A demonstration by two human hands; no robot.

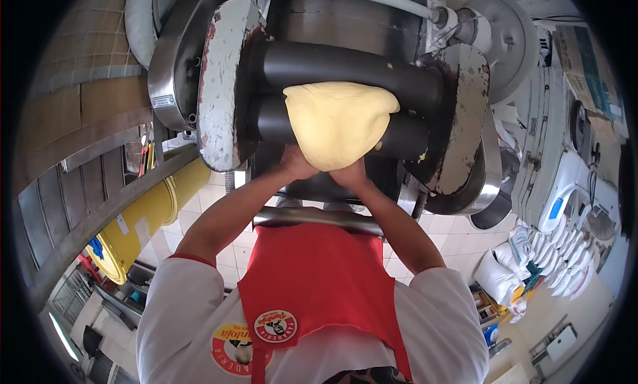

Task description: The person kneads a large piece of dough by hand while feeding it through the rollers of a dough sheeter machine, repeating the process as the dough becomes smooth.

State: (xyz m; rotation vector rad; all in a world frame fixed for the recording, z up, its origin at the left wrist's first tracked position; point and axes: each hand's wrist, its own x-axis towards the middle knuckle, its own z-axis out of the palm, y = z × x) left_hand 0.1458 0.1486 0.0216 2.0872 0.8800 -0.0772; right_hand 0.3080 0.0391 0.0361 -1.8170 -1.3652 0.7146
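Observation:
A thick, folded mass of pale yellow dough (339,118) drapes over two dark horizontal rollers (312,62) of a metal sheeting machine, between worn white side housings (222,85) with chipped paint. My left hand (299,160) grips the dough from beneath at its lower left, and my right hand (347,173) grips it at the lower right; the fingers of both are largely hidden behind it. Small scraps of dough stick to the roller and the right housing.
Yellow bins (139,224) stand at the left below a metal rail. A metal bar (316,218) crosses before my red apron. At the right are a large white wheel (505,45), white-and-grey equipment (558,185), stacked white sacks (498,278) and cardboard (585,72). Tiled floor shows underneath.

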